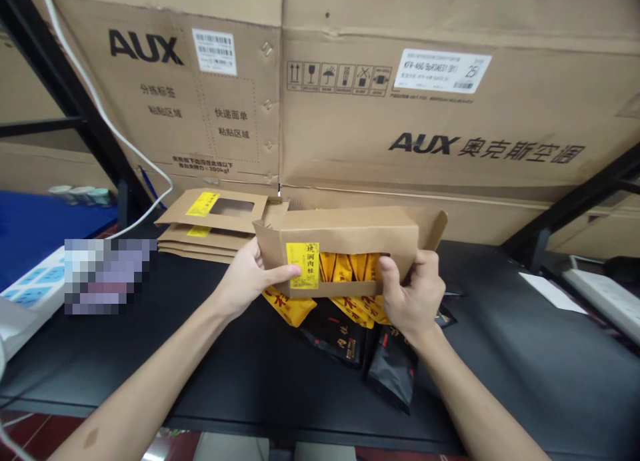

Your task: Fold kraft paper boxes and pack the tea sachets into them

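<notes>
Between my two hands is a brown cardboard box (350, 231) with a yellow label and a cut-out window. Yellow packets (345, 268) show through that window. My left hand (253, 274) grips the box's left end, its thumb lying over the label. At the other end my right hand (413, 291) holds on, thumb by the window's edge, and an end flap stands out beyond it. Under the box, more yellow packets (293, 308) and black packets (393, 371) lie on the black table (240, 374). The box partly covers them.
Flat brown boxes (205, 241) with yellow labels are stacked to the left. Large AUX cartons (340, 141) wall off the back. A white power strip (35, 301) and cable (117, 134) are at left; a white card (553, 292) lies at right. Black metal posts (570, 201) flank the table.
</notes>
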`<state>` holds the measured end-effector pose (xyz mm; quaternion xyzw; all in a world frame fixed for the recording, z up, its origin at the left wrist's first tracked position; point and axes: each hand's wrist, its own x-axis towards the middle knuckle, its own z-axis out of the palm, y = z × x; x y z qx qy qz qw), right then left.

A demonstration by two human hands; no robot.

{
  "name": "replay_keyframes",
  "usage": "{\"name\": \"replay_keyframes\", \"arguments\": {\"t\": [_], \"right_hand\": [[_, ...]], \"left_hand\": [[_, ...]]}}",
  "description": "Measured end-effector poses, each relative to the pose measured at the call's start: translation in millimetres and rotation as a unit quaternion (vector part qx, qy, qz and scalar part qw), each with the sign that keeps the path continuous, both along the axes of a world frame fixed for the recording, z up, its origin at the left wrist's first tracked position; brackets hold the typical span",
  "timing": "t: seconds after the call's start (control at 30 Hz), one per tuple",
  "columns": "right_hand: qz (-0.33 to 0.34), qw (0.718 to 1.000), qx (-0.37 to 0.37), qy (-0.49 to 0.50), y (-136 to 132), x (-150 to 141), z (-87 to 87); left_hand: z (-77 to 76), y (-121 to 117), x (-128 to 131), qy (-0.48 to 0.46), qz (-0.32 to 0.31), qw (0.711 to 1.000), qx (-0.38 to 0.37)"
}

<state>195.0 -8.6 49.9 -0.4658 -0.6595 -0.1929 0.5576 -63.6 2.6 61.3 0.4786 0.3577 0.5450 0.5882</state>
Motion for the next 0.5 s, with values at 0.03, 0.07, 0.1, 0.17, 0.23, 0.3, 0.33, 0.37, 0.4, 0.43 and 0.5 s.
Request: {"name": "replay_keyframes", "arguments": {"t": [0.03, 0.07, 0.1, 0.17, 0.23, 0.3, 0.33, 0.37, 0.4, 0.43, 0.5], "right_hand": [[-0.002, 1.0, -0.001, 0.003, 0, 1, 0.0], [-0.004, 1.0, 0.0, 0.007, 0, 1, 0.1], [-0.006, 1.0, 0.001, 0.012, 0, 2, 0.3], [-0.009, 1.0, 0.005, 0.027, 0, 2, 0.7], [-0.005, 0.999, 0.01, 0.034, 0, 2, 0.9], [0.006, 0.999, 0.008, 0.033, 1, 2, 1.6], [0.013, 0.999, 0.004, 0.033, 2, 2, 2.7], [0.018, 0.999, -0.002, 0.034, 3, 2, 4.7], [0.022, 0.999, -0.01, 0.035, 5, 2, 8.0], [0.024, 0.999, -0.021, 0.033, 7, 2, 12.7], [0.025, 0.999, -0.04, 0.014, 13, 4, 26.8]], "left_hand": [[-0.1, 1, -1, -0.001, 0.002, 1.0, -0.003], [-0.1, 1, -2, -0.003, 0.008, 1.0, -0.005], [0.0, 2, -4, -0.008, 0.019, 1.0, -0.005], [0.8, 2, -6, -0.023, 0.045, 0.999, 0.001], [2.2, 2, -9, -0.037, 0.06, 0.997, 0.021], [3.8, 1, -12, -0.031, 0.065, 0.996, 0.051], [4.8, 1, -14, -0.021, 0.067, 0.995, 0.067], [5.8, 2, -15, -0.008, 0.068, 0.994, 0.081], [7.2, 2, -16, 0.005, 0.067, 0.994, 0.091], [8.9, 3, -17, 0.015, 0.063, 0.993, 0.098], [13.5, 6, -15, 0.021, 0.041, 0.994, 0.1]]}}
